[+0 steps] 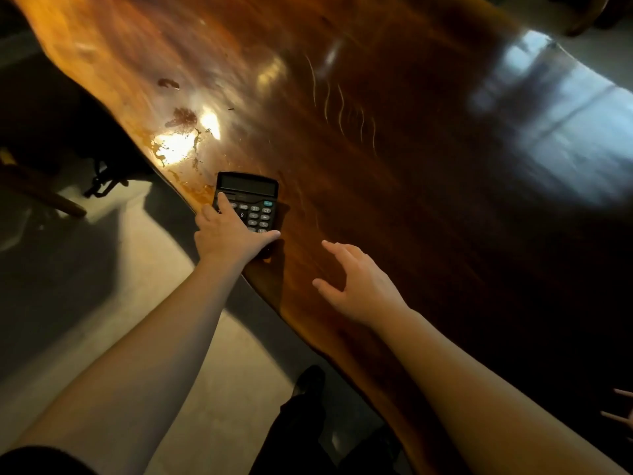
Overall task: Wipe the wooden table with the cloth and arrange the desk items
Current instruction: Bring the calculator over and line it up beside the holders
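Note:
A black calculator (253, 197) lies on the glossy wooden table (394, 166), close to its left edge. My left hand (229, 234) grips the calculator's near end, fingers spread over the keys and the thumb along its lower right corner. To the right of the calculator, my right hand (356, 282) hovers just above the wood with fingers apart and nothing in it. No cloth is in view.
Dark stains (183, 118) and bright glare mark the wood beyond the calculator. The table's wavy edge runs diagonally from upper left to lower right. A dark chair (61, 132) stands on the pale floor at left. Another person's fingertips (620, 409) show at the right border.

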Demonstrator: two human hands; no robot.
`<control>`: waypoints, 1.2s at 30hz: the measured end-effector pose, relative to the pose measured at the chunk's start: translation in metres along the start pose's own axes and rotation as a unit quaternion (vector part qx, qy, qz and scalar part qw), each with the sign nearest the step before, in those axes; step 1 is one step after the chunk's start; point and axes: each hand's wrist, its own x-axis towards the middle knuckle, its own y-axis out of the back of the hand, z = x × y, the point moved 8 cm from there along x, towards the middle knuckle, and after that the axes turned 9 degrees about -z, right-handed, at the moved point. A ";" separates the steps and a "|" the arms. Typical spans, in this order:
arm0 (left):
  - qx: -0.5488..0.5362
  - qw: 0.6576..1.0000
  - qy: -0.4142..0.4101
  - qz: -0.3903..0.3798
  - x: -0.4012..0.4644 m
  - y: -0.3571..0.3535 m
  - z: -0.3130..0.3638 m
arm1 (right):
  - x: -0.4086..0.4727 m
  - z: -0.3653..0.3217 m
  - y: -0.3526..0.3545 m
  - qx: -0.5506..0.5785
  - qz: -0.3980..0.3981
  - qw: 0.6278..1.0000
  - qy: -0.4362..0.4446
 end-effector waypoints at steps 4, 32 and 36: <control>0.031 0.999 0.010 0.003 0.001 0.002 0.007 | -0.001 0.001 -0.002 0.004 -0.006 1.000 -0.004; 0.056 0.969 -0.231 -0.060 -0.190 -0.105 0.271 | -0.233 0.194 0.057 0.125 0.204 0.956 -0.171; 0.078 0.955 -0.275 -0.078 -0.236 -0.136 0.320 | -0.281 0.231 0.056 0.151 0.249 0.936 -0.195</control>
